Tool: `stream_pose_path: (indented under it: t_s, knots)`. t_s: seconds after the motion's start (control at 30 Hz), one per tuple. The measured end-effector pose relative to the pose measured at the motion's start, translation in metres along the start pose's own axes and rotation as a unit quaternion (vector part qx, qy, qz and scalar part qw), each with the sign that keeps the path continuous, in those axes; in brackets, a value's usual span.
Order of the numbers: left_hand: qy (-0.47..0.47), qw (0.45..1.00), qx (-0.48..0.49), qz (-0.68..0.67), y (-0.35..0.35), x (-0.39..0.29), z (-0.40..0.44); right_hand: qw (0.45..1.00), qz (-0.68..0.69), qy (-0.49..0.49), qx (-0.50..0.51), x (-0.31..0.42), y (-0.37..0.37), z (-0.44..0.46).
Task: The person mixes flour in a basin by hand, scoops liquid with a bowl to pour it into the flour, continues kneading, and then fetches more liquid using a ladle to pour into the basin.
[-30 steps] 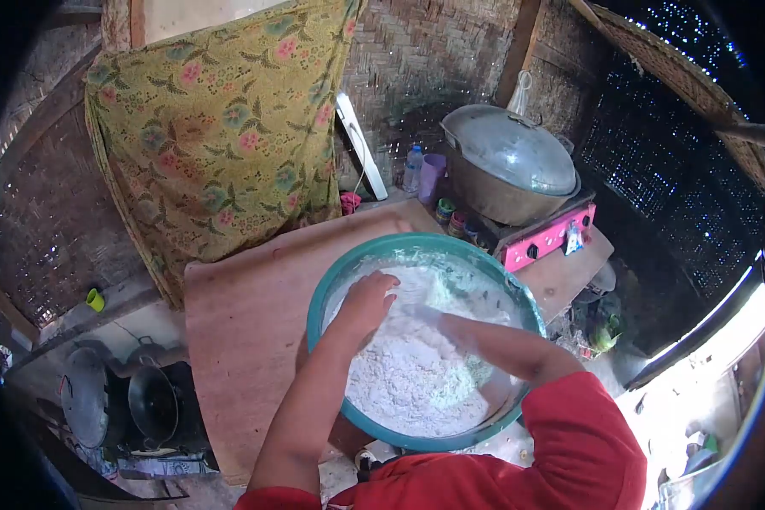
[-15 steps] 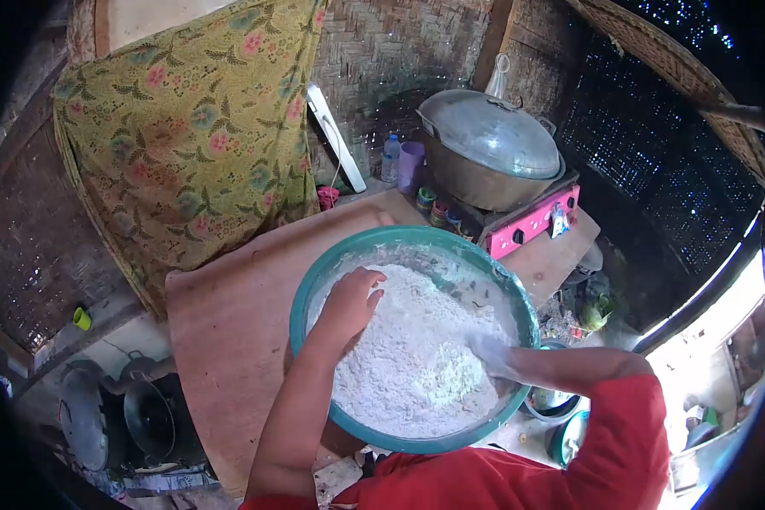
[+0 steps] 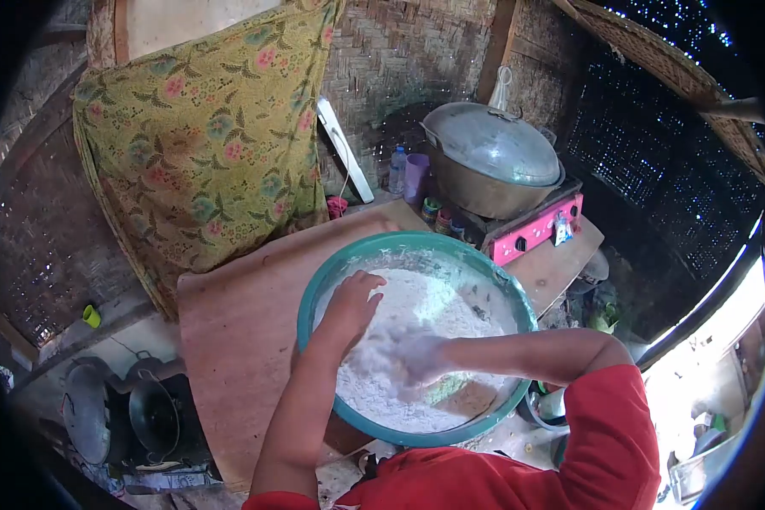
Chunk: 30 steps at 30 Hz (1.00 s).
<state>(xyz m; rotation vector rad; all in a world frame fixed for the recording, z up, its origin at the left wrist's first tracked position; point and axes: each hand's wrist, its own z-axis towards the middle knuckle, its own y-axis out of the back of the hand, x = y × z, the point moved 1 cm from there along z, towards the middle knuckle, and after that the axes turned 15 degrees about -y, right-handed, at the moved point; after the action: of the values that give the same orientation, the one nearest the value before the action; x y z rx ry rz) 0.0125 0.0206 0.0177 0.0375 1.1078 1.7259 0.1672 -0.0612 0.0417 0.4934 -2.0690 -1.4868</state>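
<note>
- The teal basin [image 3: 438, 438] overlaps the table's near edge in view; what bears its underside is hidden.
- Inside the basin lies a white, crumbly floury mixture [image 3: 378, 399], heaped unevenly, with smears on the far wall.
- The left hand [image 3: 353, 306] lies over the basin's left inner side, back upward, fingers lightly bent and thumb apart, half open; whether it grips anything cannot be told. Its forearm slants up across the basin's left rim.
- The right hand [image 3: 421, 364], whitened and blurred, is down in the mixture near the basin's middle; how far its fingers are open, or what they hold, cannot be told. Its forearm runs nearly level over the basin's right rim, the elbow bent outside it.
- The bare wooden table [image 3: 246, 357] spreads left of the basin.
- Beyond the basin, to the right, a pink-fronted stove [image 3: 535, 234] carries a large lidded metal pot [image 3: 493, 166]; a small packet [image 3: 562, 228] on the stove's front bears print too small to read.
- Behind the basin stand a purple cup [image 3: 416, 177] and a clear plastic bottle [image 3: 398, 170], its label unreadable.
- A floral cloth [image 3: 204, 144] hangs beyond the basin, to the left.
</note>
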Motion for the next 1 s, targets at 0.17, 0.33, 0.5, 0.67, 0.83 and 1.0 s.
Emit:
stream_pose_path:
  t_s: [0.17,0.33,0.5,0.67,0.83,1.0]
  knots:
    - [0.016,0.999,0.028,-0.005,-0.004,0.015,-0.002,0.953,-0.293,0.016,0.073,0.036,-0.039,0.07]
    - [0.008,0.996,0.055,0.071,-0.011,0.023,-0.016,0.981,-0.119,-0.016,0.156,-0.018,-0.119,0.142]
    - [-0.02,0.99,0.05,0.128,-0.016,0.024,-0.022,0.985,-0.019,0.016,0.17,-0.05,-0.078,0.099]
    - [-0.009,0.996,0.059,0.069,-0.017,0.03,-0.015,0.955,-0.015,0.03,0.293,-0.103,0.037,0.049]
    - [0.046,0.996,0.064,0.031,-0.017,0.03,0.0,0.972,0.183,-0.039,0.142,-0.176,0.02,0.139]
    - [0.107,0.988,0.096,0.05,-0.015,0.023,0.001,0.966,0.146,-0.068,0.203,-0.148,-0.077,0.164]
